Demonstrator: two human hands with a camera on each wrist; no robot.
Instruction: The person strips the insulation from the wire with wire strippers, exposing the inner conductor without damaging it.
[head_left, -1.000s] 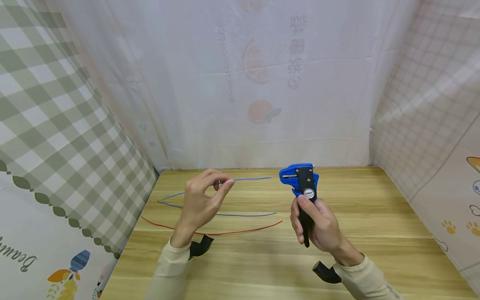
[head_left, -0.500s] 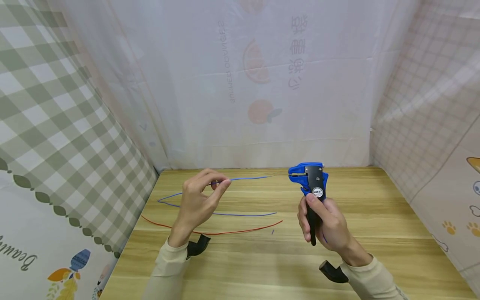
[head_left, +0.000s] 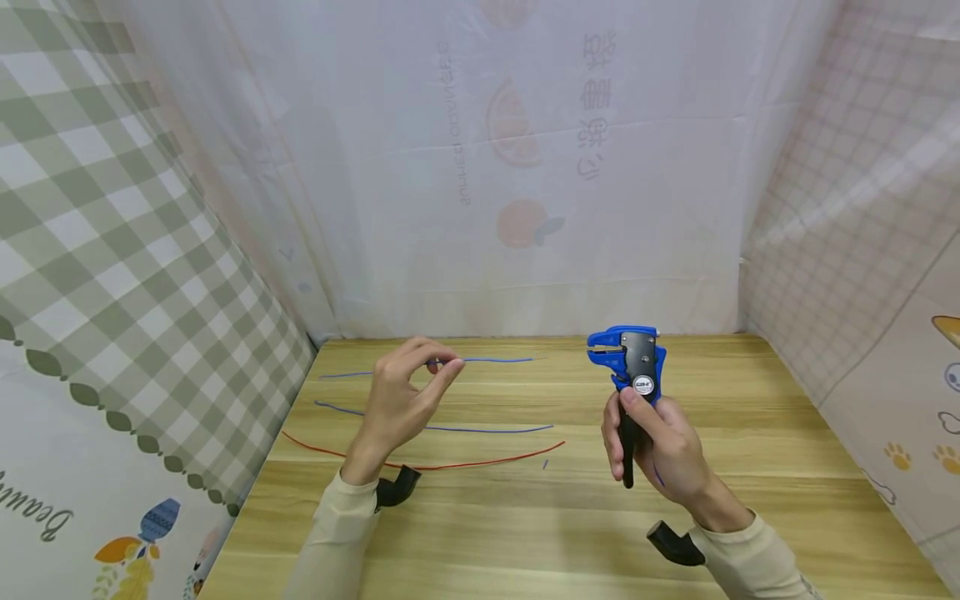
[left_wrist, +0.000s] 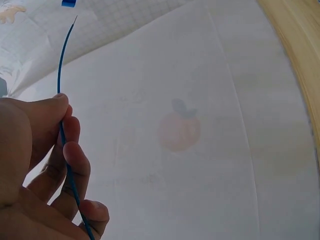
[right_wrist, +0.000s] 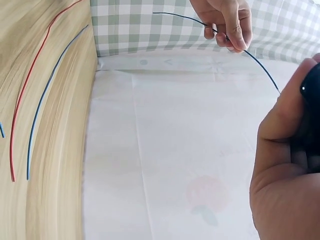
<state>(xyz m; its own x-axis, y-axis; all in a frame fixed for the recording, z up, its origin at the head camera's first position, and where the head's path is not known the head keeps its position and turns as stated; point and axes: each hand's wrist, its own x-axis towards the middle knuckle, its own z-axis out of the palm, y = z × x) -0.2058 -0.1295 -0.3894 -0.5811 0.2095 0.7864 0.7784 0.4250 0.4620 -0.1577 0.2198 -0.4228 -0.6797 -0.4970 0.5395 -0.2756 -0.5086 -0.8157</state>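
Note:
My left hand [head_left: 405, 392] pinches a blue wire [head_left: 498, 360] between thumb and fingertips, holding it up off the table. Its right end is bare, with thin metal showing at the tip [left_wrist: 75, 20] in the left wrist view. The rest of this wire runs back across the other fingers. My right hand [head_left: 663, 450] grips the black handles of a blue-and-black wire stripper [head_left: 637, 362], held upright, its mouth towards the left and parted. A gap lies between the wire's tip and the stripper. A thin blue strip shows at the right palm; I cannot tell what it is.
On the wooden table [head_left: 525, 533] lie a second blue wire [head_left: 487, 431] and a red wire [head_left: 480, 463], partly behind the left arm. A tiny blue piece [head_left: 546, 464] lies by the red wire's right end. Cloth hangs at the back and sides.
My right hand has moved right with the stripper, away from the wire's end, and its mouth has parted. The tiny blue piece has appeared on the table. The held wire's left end has risen.

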